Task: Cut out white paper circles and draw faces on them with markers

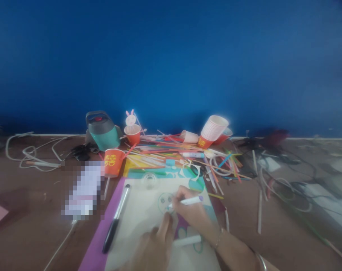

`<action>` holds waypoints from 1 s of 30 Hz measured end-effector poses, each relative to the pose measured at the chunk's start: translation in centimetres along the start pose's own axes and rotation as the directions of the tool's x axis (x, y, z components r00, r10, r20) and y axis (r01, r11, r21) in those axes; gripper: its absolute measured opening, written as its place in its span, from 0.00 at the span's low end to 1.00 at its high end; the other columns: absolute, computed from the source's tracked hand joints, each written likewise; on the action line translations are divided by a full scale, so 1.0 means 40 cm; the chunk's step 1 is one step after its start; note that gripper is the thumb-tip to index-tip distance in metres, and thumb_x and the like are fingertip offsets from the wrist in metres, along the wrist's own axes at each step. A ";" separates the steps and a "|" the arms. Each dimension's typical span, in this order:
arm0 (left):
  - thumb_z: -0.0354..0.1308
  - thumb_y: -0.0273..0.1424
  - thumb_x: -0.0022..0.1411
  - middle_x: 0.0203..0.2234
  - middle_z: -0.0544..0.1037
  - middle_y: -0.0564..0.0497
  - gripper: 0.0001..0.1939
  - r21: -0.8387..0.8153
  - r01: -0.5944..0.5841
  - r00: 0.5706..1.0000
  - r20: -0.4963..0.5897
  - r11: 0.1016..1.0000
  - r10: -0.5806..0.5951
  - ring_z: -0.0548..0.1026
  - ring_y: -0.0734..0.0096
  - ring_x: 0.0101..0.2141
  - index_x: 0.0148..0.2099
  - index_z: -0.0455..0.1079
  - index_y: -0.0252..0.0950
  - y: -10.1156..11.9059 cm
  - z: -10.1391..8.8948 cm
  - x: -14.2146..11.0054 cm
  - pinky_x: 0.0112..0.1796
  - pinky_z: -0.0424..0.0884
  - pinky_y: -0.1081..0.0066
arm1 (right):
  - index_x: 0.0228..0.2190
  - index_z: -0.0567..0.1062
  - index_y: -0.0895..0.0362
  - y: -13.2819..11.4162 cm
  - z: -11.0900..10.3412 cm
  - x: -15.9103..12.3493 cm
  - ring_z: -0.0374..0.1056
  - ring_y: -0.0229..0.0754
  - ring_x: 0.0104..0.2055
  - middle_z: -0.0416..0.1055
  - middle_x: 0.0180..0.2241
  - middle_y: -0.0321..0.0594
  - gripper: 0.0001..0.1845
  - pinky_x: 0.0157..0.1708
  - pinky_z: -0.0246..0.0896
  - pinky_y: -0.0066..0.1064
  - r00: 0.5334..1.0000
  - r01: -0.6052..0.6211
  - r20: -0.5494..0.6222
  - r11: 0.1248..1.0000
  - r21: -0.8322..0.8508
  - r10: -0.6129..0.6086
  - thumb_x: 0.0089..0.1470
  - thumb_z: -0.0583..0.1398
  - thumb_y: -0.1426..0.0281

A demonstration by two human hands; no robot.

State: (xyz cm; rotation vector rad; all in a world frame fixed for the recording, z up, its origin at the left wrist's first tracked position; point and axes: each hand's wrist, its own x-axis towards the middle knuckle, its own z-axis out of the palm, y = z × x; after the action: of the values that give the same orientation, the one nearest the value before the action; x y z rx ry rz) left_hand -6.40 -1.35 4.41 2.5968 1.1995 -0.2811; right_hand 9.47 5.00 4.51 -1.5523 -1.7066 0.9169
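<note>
My right hand (189, 210) grips a white marker (192, 200) with a purple end. Its tip touches a small round face drawing (163, 199) with two dark eyes and a bluish-green outline. Just below the drawing, my left hand (155, 244) presses a stretched finger on the white paper (131, 226); it holds nothing, and its other fingers are blurred. A white pen-like piece (187, 241) lies under my right forearm. To the left, a black and silver marker (117, 218) rests on the paper, with purple paper (97, 241) underneath.
Behind the paper lie several coloured straws (159, 146), a roll of tape (149, 180) and cut paper scraps. An orange cup (113, 162), a bunny-topped cup (133, 134), stacked cups (213, 130) and a teal jug (104, 133) stand farther back. Cables (32, 154) spread left; a blurred-out device (84, 190) lies nearer.
</note>
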 end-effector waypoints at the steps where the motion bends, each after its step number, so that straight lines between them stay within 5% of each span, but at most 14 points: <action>1: 0.41 0.17 0.57 0.60 0.62 0.36 0.33 0.002 0.011 1.000 -0.007 1.000 -0.011 0.78 0.64 0.32 0.65 0.50 0.32 0.001 0.000 0.000 0.30 0.77 0.65 | 0.16 0.58 0.54 0.000 0.000 0.000 0.54 0.34 0.20 0.57 0.16 0.29 0.12 0.20 0.51 0.24 1.000 0.000 0.000 1.000 0.004 0.000 0.45 0.55 0.70; 11: 0.40 0.15 0.56 0.61 0.59 0.35 0.34 0.041 -0.004 0.999 0.052 0.999 0.002 0.78 0.66 0.31 0.66 0.49 0.30 0.000 -0.011 -0.005 0.31 0.77 0.68 | 0.16 0.56 0.54 -0.002 0.002 0.000 0.52 0.34 0.20 0.55 0.16 0.29 0.10 0.19 0.48 0.24 1.000 -0.012 0.000 1.000 0.024 0.012 0.43 0.54 0.70; 18: 0.40 0.15 0.55 0.61 0.59 0.35 0.34 0.047 0.002 0.999 0.036 0.999 -0.003 0.78 0.64 0.33 0.65 0.49 0.29 0.002 -0.016 -0.004 0.32 0.78 0.66 | 0.16 0.54 0.53 0.004 0.000 -0.002 0.53 0.34 0.20 0.54 0.15 0.29 0.13 0.20 0.52 0.25 0.995 -0.021 -0.099 0.997 0.070 0.028 0.45 0.54 0.68; 30: 0.39 0.15 0.57 0.61 0.59 0.34 0.33 0.062 -0.017 0.999 0.039 0.998 0.014 0.78 0.60 0.38 0.65 0.49 0.28 0.006 -0.017 -0.002 0.32 0.78 0.65 | 0.17 0.56 0.53 0.009 0.001 -0.002 0.53 0.34 0.21 0.56 0.16 0.29 0.11 0.20 0.50 0.25 1.000 -0.028 -0.005 0.999 0.023 0.028 0.44 0.54 0.70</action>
State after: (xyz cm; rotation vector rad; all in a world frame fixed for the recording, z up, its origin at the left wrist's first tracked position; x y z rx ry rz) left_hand -6.22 -1.33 5.11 2.6399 1.1751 -0.3700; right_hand 9.66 4.95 4.18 -1.5663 -1.6688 0.9420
